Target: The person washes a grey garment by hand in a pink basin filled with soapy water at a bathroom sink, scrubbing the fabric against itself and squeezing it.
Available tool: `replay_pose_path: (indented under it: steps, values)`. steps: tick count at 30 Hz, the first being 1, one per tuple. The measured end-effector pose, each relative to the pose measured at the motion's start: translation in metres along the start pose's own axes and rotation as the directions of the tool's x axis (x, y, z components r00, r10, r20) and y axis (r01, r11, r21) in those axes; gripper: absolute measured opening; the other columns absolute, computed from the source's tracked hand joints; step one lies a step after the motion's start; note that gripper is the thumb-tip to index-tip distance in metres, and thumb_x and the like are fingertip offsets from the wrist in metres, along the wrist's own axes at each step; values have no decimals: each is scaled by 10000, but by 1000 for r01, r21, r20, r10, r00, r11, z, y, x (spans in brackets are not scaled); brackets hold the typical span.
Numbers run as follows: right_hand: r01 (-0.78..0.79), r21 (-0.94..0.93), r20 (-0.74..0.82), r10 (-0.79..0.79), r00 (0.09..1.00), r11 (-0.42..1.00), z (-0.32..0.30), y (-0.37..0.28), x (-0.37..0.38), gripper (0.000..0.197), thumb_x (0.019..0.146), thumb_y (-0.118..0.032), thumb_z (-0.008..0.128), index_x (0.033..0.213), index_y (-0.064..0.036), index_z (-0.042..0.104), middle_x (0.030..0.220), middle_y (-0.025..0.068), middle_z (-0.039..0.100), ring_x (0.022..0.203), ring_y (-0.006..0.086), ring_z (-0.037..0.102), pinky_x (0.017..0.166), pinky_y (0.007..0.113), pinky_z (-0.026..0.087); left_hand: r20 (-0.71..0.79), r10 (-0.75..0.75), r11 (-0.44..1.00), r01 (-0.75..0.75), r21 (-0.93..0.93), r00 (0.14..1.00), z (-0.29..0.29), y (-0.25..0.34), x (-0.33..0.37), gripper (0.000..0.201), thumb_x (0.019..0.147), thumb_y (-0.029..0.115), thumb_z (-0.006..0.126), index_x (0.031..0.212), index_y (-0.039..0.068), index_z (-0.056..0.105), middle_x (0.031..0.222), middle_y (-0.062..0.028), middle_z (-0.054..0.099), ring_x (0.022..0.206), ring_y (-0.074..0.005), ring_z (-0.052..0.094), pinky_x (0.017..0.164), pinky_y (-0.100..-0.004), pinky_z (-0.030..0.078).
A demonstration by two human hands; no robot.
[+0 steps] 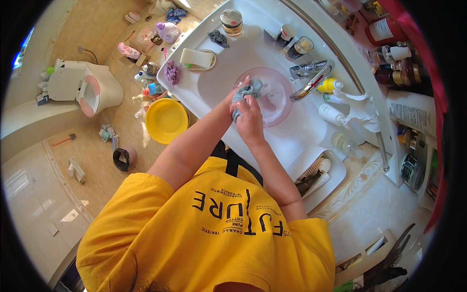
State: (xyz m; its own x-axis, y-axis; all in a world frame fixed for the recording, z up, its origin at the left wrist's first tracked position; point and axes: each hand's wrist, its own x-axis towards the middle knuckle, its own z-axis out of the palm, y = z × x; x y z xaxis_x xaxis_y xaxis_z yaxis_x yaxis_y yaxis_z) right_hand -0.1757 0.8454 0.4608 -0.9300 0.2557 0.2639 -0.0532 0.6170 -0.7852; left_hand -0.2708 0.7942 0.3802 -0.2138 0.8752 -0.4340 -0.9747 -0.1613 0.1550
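Observation:
Both of my hands grip a wet-looking grey-blue cloth [252, 89], bunched up, over the left edge of a pink translucent basin [287, 110]. My left hand [235, 95] holds it from the left, its fingers partly hidden behind the cloth. From the near side, my right hand [249, 117] has its fingers closed on the lower part of the cloth. White suds [273, 95] float on the water in the basin, which sits in the white sink [214, 90]. Whether the cloth is a small garment or a rag, I cannot tell.
The chrome faucet [316, 80] reaches over the basin's right side. Along the rim are a soap dish [198, 58], a purple scrubber [172, 72], a dark scrubber [218, 39] and several jars. A yellow basin [167, 121] lies on the floor at left, near a toilet [92, 92].

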Motion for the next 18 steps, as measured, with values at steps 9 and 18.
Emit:
replay_pose_path:
  steps: [9,18]
  values:
    - [-135,-67,-98,128,987,989,1,15,9,126,682,2,459,769,-80,498,861,120,492,778,325,512,623,410,433,-275,157,987,-145,64,948,-10,-22,3,255,844,310,445,870,80,551,778,-36,554,683,-163,548,604,-297,457]
    - [-511,105,-42,517,855,853,-1,82,6,206,677,21,413,837,-69,507,845,137,537,761,329,523,676,360,429,-599,218,956,-45,291,771,11,-38,-3,344,841,320,426,988,17,493,937,-104,527,780,-215,569,578,-361,497]
